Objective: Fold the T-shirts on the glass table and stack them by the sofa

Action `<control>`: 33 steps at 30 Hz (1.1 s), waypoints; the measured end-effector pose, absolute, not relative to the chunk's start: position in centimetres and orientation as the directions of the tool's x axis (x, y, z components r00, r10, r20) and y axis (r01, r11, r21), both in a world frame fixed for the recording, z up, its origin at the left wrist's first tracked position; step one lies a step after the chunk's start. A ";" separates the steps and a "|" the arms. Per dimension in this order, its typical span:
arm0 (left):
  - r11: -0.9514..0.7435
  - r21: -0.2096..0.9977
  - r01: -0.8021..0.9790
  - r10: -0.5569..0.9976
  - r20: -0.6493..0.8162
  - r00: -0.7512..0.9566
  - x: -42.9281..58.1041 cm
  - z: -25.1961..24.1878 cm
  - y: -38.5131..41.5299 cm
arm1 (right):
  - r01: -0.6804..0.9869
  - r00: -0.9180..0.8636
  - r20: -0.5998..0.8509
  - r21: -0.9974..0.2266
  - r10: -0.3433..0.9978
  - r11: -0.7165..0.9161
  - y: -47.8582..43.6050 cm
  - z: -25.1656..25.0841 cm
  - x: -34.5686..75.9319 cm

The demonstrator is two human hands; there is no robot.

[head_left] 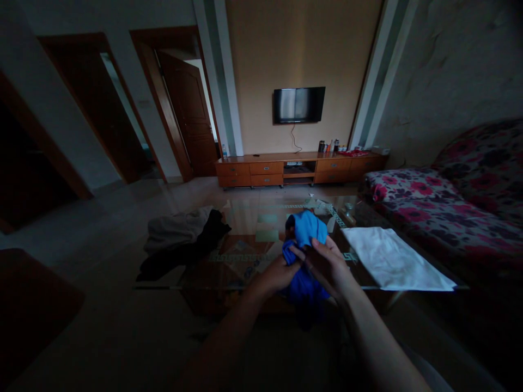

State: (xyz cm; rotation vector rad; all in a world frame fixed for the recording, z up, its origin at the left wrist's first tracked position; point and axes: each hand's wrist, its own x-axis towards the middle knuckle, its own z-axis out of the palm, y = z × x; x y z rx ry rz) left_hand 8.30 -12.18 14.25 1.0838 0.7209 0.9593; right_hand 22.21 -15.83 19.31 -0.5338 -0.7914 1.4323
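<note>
A bunched blue garment (309,227), light blue at the top and darker blue below, hangs between my hands over the near edge of the glass table (241,277). My left hand (285,270) grips its left side, fingers closed on the cloth. On the other side my right hand (333,267) holds it with the thumb on top. Which kind of garment it is I cannot tell. A folded white cloth (396,258) lies flat on the table to the right. Grey clothing (177,228) and a black garment (188,256) lie crumpled on the left.
A flower-patterned sofa (429,218) stands along the right side. Beyond the table runs a low wooden TV cabinet (265,169) bearing bottles and small items, with a television (299,104) on the wall above. A wooden door (188,109) stands ajar at the back left.
</note>
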 end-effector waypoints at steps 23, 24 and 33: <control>0.385 0.620 -0.684 0.915 -0.162 0.368 3.3 20.8 -9.8 | 0.054 -0.669 -0.031 -0.999 0.743 0.007 -14.8 16.8 24.3; 0.382 0.632 -0.675 0.917 -0.169 0.361 3.2 20.7 -9.6 | -0.011 -0.654 -0.004 -1.000 0.757 -0.015 -14.8 17.1 24.3; 0.107 0.987 0.122 0.939 -0.141 0.313 3.4 17.9 -9.2 | -0.574 -0.128 -0.012 -0.815 0.992 -0.084 -14.7 18.8 24.9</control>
